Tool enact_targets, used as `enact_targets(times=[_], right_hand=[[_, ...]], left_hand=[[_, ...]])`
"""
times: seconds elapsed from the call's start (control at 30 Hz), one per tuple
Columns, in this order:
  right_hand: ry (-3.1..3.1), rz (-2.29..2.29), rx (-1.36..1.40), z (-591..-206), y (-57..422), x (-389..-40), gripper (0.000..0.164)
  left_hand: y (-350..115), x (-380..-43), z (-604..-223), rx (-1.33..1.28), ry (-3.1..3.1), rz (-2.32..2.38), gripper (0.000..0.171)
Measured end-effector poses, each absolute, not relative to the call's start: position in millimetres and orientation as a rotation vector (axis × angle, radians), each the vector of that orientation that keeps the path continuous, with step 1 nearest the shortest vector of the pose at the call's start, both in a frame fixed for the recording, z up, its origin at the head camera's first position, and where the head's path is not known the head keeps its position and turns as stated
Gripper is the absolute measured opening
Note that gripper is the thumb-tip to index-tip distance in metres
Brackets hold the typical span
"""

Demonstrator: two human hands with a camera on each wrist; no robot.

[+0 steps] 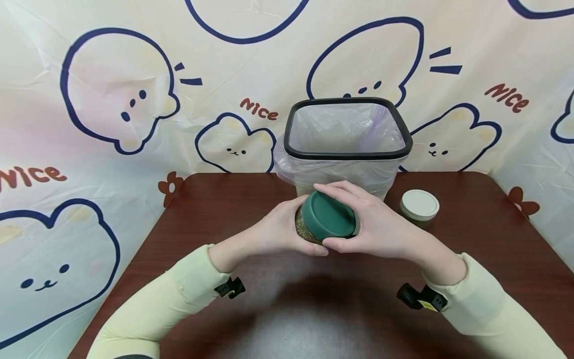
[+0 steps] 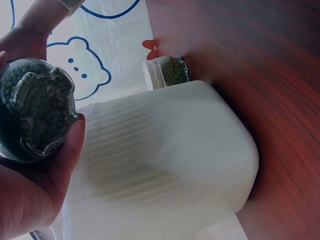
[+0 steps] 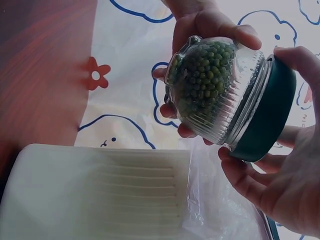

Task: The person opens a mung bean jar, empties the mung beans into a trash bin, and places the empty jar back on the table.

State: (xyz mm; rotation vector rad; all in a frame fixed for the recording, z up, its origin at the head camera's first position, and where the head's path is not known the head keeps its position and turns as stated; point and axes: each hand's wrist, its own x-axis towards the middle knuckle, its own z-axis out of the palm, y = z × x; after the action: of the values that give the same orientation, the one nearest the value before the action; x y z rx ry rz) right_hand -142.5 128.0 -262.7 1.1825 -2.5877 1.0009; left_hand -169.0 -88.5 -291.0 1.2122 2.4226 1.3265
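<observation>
A clear ribbed glass jar of green beans (image 3: 207, 75), topped by a dark green lid (image 1: 329, 217), is held up between both hands in front of the bin. My left hand (image 1: 284, 227) grips the glass body from the left, fingers around its side. From the right, my right hand (image 1: 365, 219) holds the green lid by its edge, thumb on the near side and fingers over the far side. The jar is tilted, its lid facing toward me in the head view. In the left wrist view the jar's base (image 2: 42, 107) shows dark beans through the glass.
A white bin (image 2: 170, 150) with a black rim (image 1: 347, 156) and a clear bag liner (image 1: 332, 169) stands at the back of the dark wooden table (image 1: 215, 214). Right of it sits another bean jar with a white lid (image 1: 420, 204). A printed cloth (image 1: 134, 164) hangs behind.
</observation>
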Motion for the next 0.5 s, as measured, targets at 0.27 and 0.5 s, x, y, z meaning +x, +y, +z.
enact_targets(times=[0.27,0.5], right_hand=[[-2.55,1.032,1.241,-258.8,128.2,-141.2,0.081],[-2.483,1.076,1.197,-254.2,134.5,-138.8,0.083]], left_hand=[[-89.8,-167.5,-289.1,1.213,2.425,1.331,0.068],[-93.2,-168.2,-285.2,1.177,2.398,1.372,0.068]])
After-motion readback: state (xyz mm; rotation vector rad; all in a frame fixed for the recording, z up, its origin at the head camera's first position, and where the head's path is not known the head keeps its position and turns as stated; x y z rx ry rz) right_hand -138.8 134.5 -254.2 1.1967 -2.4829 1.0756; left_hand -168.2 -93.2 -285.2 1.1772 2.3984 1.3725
